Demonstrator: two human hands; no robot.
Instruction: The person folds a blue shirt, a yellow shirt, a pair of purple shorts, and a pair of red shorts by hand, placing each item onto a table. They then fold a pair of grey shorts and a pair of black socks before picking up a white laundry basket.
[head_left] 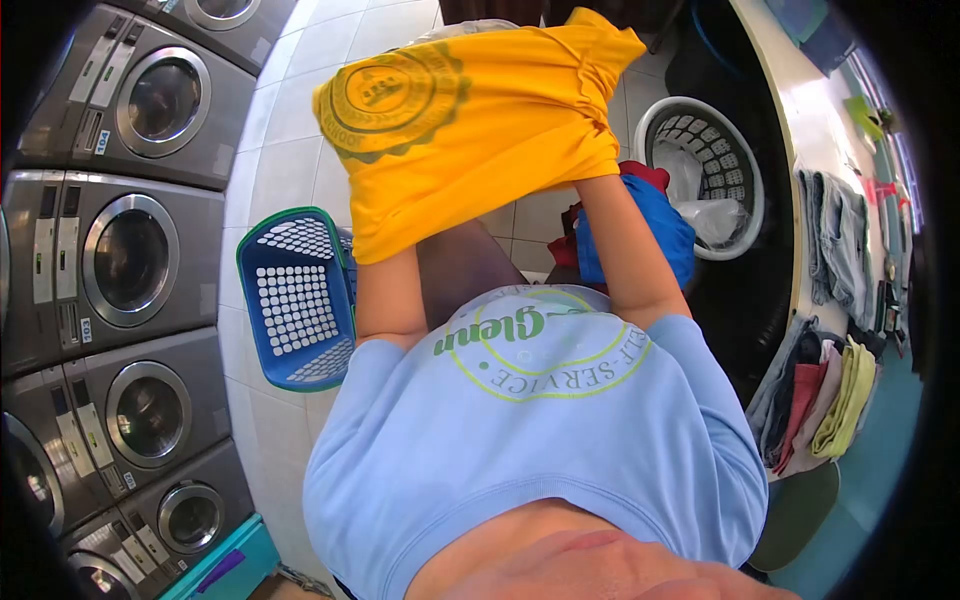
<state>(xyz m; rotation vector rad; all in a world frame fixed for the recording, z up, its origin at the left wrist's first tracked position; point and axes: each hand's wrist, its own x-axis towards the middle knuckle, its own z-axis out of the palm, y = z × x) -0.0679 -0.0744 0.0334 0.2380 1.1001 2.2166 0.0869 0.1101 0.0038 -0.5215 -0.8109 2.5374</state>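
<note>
A yellow shirt with a dark round print is stretched out in front of me, raised above the floor. My left forearm goes into its lower left edge, and my right forearm enters it at the right. Cloth covers both hands, so their fingers are hidden. The fabric is bunched at the upper right. Beside my right forearm lie a blue cloth and a dark red cloth, partly hidden by the arm.
A blue basket with a green rim stands on the tiled floor at left, near stacked front-loading machines. At right are a round grey-white basket holding clear plastic, and a counter with folded jeans and folded garments.
</note>
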